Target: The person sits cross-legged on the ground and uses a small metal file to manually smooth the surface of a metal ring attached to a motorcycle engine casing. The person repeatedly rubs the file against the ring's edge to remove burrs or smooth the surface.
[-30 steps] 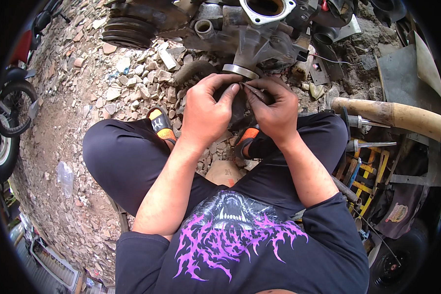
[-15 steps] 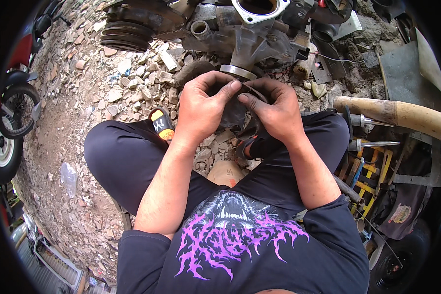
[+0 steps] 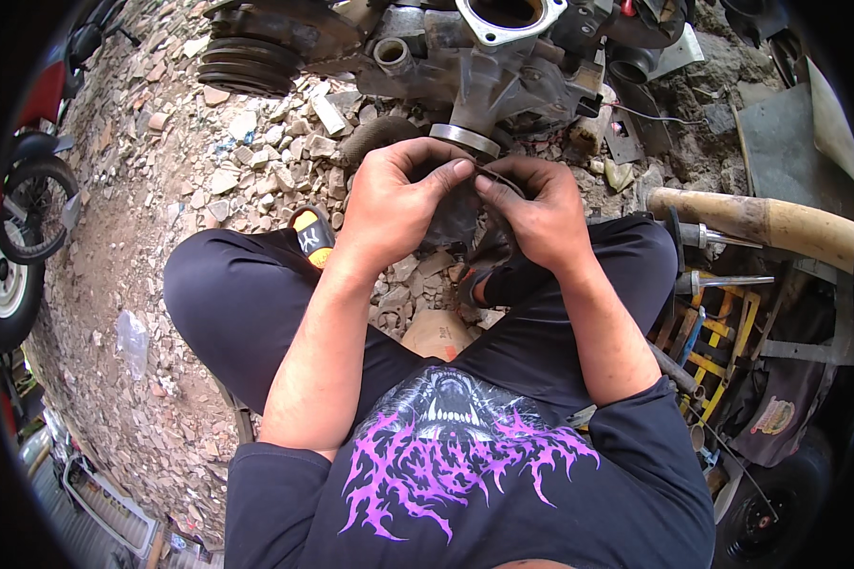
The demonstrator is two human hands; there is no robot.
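Observation:
Both my hands meet in front of a grey metal engine casing (image 3: 475, 90), just below the bright ring (image 3: 465, 140) at its near end. My left hand (image 3: 396, 201) is closed, its thumb and forefinger pinched together at the tips. Opposite it, my right hand (image 3: 539, 204) pinches a thin dark strip-like piece (image 3: 500, 178) between thumb and curled fingers. The left fingertips touch or nearly touch that piece's near end. Most of it is hidden by my fingers, and its exact kind does not show.
A grooved pulley (image 3: 247, 66) sits on the assembly's left. Broken stones (image 3: 247, 161) cover the ground. To my right are a bamboo pole (image 3: 754, 218), metal rods (image 3: 731, 281), a yellow frame (image 3: 721, 356) and a black wheel (image 3: 759, 517). Motorbike wheels (image 3: 33, 213) stand far left.
My right thumb and fingers have shifted slightly on the thin dark piece, and a small gap shows between the two thumbs. The view has moved a little; the casing stays in place.

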